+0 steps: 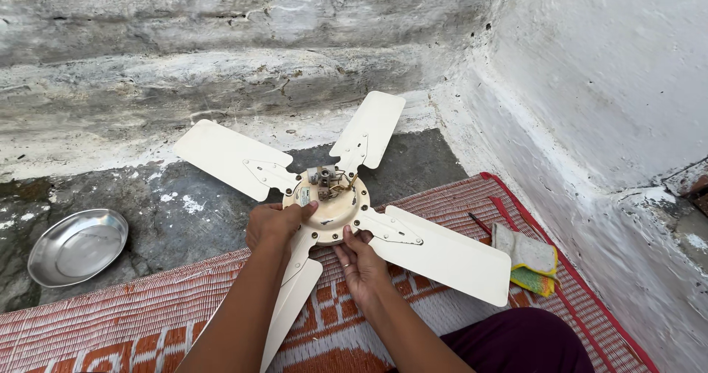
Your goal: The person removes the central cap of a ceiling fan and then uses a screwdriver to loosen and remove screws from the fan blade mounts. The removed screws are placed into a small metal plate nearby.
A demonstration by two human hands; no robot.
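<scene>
A home's outdoor corner: whitewashed walls [612, 71] beyond the hands, woven floor mat [147, 321] beneath them, steel plate [77, 245] left of them.

Head view: worn on the person's head, looking steeply down and forward.
Faces: toward the wall corner [472, 63] and the woven mat [147, 321].
Nearness: close, at arm's reach of both hands.
Shared views: only this one.

Bare forearms, a ring on the right hand [361, 264], dark maroon trousers [523, 340]
</scene>
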